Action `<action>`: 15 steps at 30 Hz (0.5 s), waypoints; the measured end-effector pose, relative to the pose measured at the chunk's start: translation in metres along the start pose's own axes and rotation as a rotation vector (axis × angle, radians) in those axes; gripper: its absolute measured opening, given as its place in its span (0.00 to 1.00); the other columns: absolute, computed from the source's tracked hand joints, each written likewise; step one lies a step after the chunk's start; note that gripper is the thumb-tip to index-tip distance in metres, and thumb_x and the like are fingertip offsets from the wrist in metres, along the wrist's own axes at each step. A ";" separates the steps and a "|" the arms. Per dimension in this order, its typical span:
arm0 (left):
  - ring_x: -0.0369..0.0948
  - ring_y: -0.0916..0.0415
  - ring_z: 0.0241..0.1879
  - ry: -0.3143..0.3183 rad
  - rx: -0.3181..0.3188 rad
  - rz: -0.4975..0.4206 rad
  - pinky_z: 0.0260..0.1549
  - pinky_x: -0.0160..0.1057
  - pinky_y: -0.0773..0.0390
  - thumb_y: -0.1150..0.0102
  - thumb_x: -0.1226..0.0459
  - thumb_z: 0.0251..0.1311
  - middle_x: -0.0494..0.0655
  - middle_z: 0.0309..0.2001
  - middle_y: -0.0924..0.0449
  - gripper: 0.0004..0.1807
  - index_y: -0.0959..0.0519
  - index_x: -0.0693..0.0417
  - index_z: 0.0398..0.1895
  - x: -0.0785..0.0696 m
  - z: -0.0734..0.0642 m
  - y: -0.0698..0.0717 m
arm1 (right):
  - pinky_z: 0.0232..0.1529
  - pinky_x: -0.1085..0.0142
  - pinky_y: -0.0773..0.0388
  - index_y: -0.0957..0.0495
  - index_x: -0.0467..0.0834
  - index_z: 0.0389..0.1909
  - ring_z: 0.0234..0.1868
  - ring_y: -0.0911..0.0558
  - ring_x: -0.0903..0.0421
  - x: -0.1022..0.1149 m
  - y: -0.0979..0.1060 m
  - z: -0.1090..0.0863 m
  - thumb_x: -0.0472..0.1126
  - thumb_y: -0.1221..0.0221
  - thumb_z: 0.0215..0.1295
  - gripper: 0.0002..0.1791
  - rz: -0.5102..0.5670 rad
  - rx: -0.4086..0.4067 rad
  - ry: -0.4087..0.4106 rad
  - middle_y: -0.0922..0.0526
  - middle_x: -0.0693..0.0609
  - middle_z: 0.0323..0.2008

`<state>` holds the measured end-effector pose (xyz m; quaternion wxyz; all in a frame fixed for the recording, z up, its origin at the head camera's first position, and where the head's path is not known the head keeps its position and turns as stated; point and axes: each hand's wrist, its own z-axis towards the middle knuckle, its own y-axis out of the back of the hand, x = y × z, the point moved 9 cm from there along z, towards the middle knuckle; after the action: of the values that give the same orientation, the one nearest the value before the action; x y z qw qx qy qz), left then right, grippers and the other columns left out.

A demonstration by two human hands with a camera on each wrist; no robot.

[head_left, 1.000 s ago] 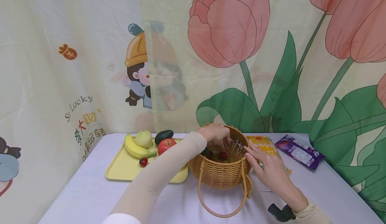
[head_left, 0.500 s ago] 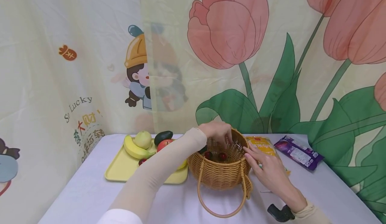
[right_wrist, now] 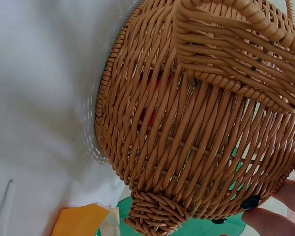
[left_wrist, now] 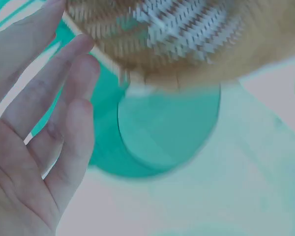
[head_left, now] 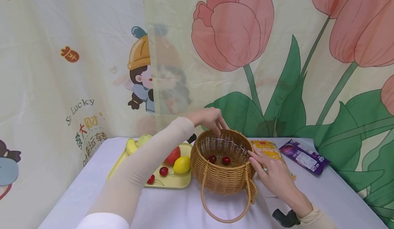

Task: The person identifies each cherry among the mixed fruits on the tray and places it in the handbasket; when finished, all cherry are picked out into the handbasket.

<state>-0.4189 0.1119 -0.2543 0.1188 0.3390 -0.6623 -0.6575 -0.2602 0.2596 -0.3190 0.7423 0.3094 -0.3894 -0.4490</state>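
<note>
A round wicker basket (head_left: 226, 179) stands on the table, its looped handle hanging at the front. Two dark red cherries (head_left: 226, 160) lie inside it, and red shows through the weave in the right wrist view. Just over the back left rim hovers my left hand (head_left: 209, 119), holding nothing; in the left wrist view its fingers (left_wrist: 78, 123) are loosely extended beside the basket. My right hand (head_left: 274, 170) touches the basket's right rim with nearly straight fingertips. At the right wrist view's edge, its fingers (right_wrist: 273, 223) meet the wicker near a black bead.
Left of the basket lies a yellow tray (head_left: 181, 183) with a banana (head_left: 131, 147), a pale green round fruit, a red fruit (head_left: 173, 156), a lemon (head_left: 182, 164) and two cherries (head_left: 163, 171). At right lie a yellow packet (head_left: 266, 148) and a purple packet (head_left: 304, 156).
My left hand has lifted out of the basket, up and to the left, uncovering the second cherry inside. My right hand has stayed at the rim.
</note>
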 end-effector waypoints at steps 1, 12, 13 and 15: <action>0.39 0.12 0.47 0.002 -0.009 -0.005 0.45 0.36 0.14 0.29 0.62 0.62 0.47 0.51 0.10 0.19 0.14 0.49 0.57 0.003 -0.005 0.006 | 0.46 0.42 0.20 0.20 0.45 0.65 0.20 0.27 0.61 0.000 0.000 0.000 0.50 0.45 0.78 0.22 0.002 -0.002 0.001 0.22 0.39 0.66; 0.39 0.13 0.36 0.132 -0.029 0.017 0.40 0.40 0.15 0.29 0.63 0.62 0.49 0.47 0.09 0.18 0.14 0.52 0.57 0.059 -0.063 0.036 | 0.41 0.46 0.20 0.19 0.44 0.64 0.21 0.22 0.53 0.002 0.003 0.002 0.49 0.44 0.77 0.21 0.005 -0.023 0.031 0.21 0.39 0.65; 0.39 0.13 0.36 0.149 -0.032 0.032 0.39 0.39 0.15 0.29 0.63 0.62 0.49 0.47 0.09 0.19 0.14 0.51 0.56 0.065 -0.068 0.036 | 0.42 0.44 0.20 0.19 0.44 0.64 0.22 0.20 0.50 0.002 0.002 0.002 0.48 0.44 0.77 0.21 0.013 -0.022 0.031 0.21 0.39 0.65; 0.38 0.12 0.35 0.167 -0.044 0.067 0.37 0.35 0.16 0.27 0.62 0.61 0.48 0.46 0.09 0.18 0.13 0.50 0.55 0.076 -0.081 0.036 | 0.51 0.36 0.22 0.19 0.44 0.64 0.28 0.16 0.47 0.002 0.002 0.001 0.48 0.44 0.77 0.21 0.014 -0.024 0.039 0.21 0.39 0.65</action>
<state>-0.4372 -0.0014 -0.2336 0.2028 0.3676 -0.6466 -0.6369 -0.2595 0.2581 -0.3163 0.7565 0.3066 -0.3717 -0.4423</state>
